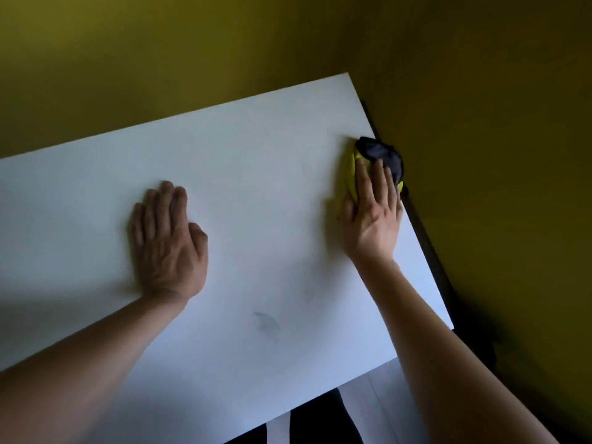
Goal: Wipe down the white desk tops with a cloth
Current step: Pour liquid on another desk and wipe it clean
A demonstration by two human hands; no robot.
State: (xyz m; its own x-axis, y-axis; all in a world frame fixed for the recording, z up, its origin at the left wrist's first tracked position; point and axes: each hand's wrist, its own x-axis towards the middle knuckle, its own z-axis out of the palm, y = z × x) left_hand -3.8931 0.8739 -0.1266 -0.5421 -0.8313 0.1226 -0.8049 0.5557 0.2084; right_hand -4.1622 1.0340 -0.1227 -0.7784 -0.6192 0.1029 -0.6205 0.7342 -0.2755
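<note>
A white desk top (256,174) fills most of the view. A cloth (379,152), dark grey with a yellow-green underside, lies bunched near the desk's right edge. My right hand (373,213) presses on it with straight fingers, covering its near part. My left hand (168,238) rests flat on the desk toward the left, holding nothing. A faint dark smudge (266,322) marks the desk surface nearer the front edge.
Olive-yellow walls (480,123) stand close behind and to the right of the desk. A dark strip (426,238) runs along the gap between the desk's right edge and the wall. Dark and white shapes show below the front edge.
</note>
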